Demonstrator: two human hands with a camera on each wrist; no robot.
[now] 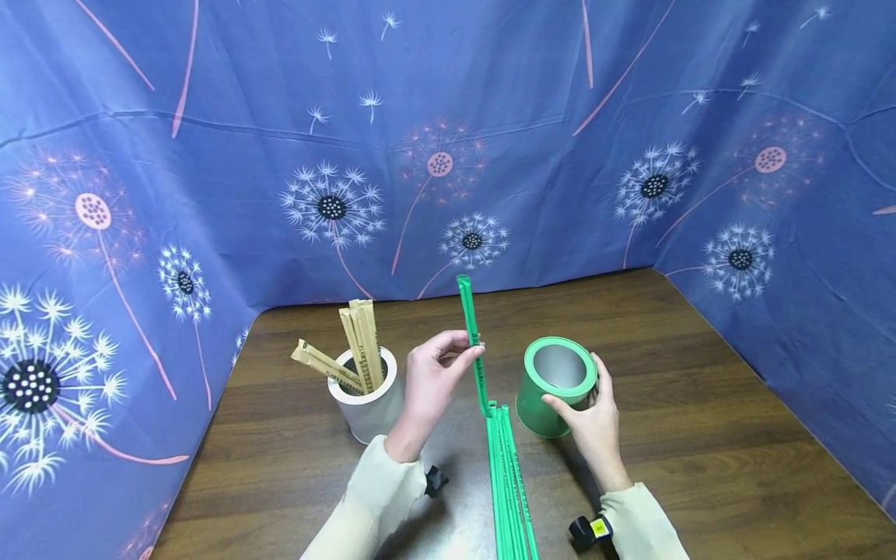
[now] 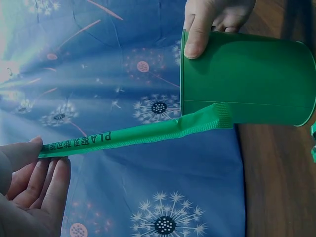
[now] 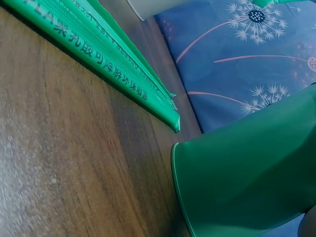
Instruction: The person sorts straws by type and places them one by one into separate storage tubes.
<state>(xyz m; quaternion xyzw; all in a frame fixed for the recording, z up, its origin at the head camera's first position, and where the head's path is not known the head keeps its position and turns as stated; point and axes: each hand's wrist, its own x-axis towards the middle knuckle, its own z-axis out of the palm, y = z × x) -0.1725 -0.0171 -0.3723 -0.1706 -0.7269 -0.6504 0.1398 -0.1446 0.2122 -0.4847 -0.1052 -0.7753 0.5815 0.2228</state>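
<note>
My left hand (image 1: 432, 377) pinches a green paper-wrapped straw (image 1: 469, 311) between thumb and fingers, holding it nearly upright. The straw's lower end overlaps the top of the green straw bundle in the head view. In the left wrist view the wrapped straw (image 2: 148, 134) shows black printing and a crimped end that passes in front of the can. My right hand (image 1: 596, 432) grips a green can (image 1: 533, 408) by its rim, thumb at the near side and fingers round the right. The can stands upright, its silvery inside showing no straws.
Several green wrapped straws (image 1: 507, 482) lie in a bundle on the wooden table (image 1: 707, 435), between my forearms. At left stands a white can (image 1: 365, 418) with several brown paper-wrapped straws (image 1: 365, 342). A blue dandelion-print cloth (image 1: 532, 187) hangs around the back and sides.
</note>
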